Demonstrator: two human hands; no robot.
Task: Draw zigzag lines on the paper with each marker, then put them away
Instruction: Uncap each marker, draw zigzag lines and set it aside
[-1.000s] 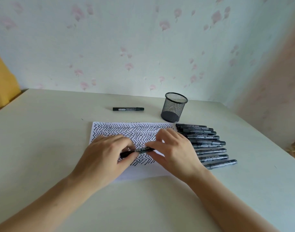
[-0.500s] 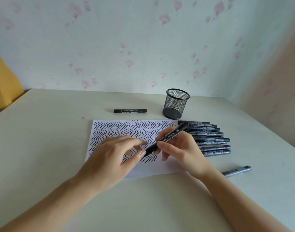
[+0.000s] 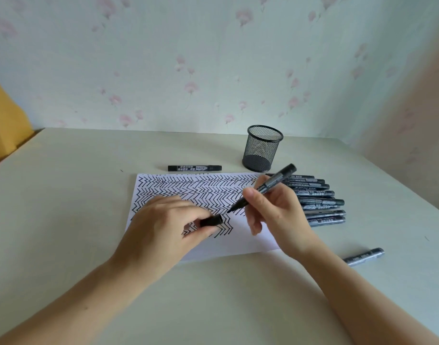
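- The right hand point(image 3: 275, 215), right of the frame's centre, has its thumb and fingers curled round an uncapped black marker with a grey label point(image 3: 265, 186). The marker slants, its bare tip low and left over the sheet, its back end high and right.
- The left hand point(image 3: 163, 227), left of centre, pinches the small black cap point(image 3: 211, 220) between thumb and fingertips. The cap's open end faces right toward the marker tip, with a small gap between them.
- Under both hands lies a white sheet of paper point(image 3: 238, 241), in the middle of the frame. Rows of black zigzag lines cover its upper part; the lower strip is bare.
- A row of black-and-grey capped markers point(image 3: 320, 202) lies side by side just right of the sheet, partly behind the right hand.
- One more grey capped marker point(image 3: 364, 256) lies apart, at lower right, beside the right forearm.
- A single black capped marker with a white label point(image 3: 195, 168) lies flat just above the sheet's top edge.
- A round black wire-mesh pen holder point(image 3: 262, 148) stands upright, upper right of centre, above the marker row.
- All rests on a pale, off-white table point(image 3: 64, 207).
- Behind is a pale wall with pink flower print point(image 3: 213, 58).
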